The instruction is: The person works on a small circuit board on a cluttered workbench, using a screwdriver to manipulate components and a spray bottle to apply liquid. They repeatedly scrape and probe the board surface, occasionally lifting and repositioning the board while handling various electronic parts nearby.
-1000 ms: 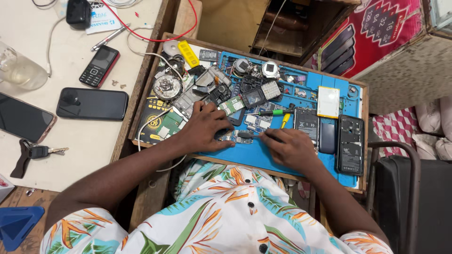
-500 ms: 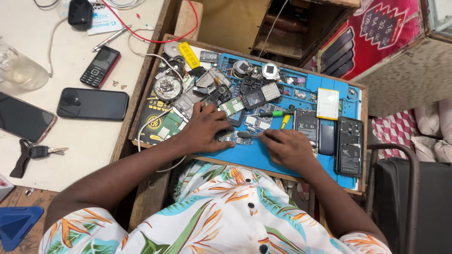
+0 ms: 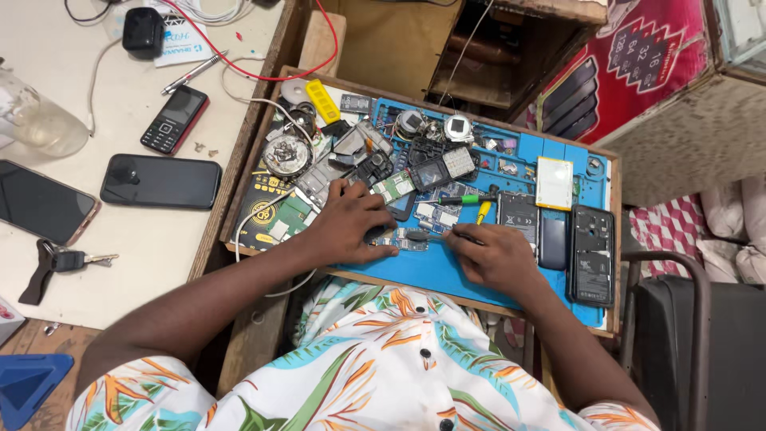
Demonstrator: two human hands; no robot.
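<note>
My left hand (image 3: 351,225) rests on the blue work mat (image 3: 447,275), fingers curled and pinning down a small circuit board (image 3: 408,237). My right hand (image 3: 496,257) lies to its right and pinches a thin metal tool (image 3: 437,235) whose tip reaches the board. Just beyond my hands lie a yellow-handled screwdriver (image 3: 483,211) and a green-handled one (image 3: 467,199). Opened phone bodies (image 3: 591,255) lie at the mat's right end.
A wooden tray (image 3: 239,187) holds the mat, with loose phone parts, boards and a pale battery (image 3: 554,183). On the table to the left are a black smartphone (image 3: 159,181), keypad phone (image 3: 174,120), keys (image 3: 60,262), glass jug (image 3: 36,120). A chair (image 3: 686,319) stands right.
Both hands stay almost in place over the board. The right hand with its tool shifts only slightly.
</note>
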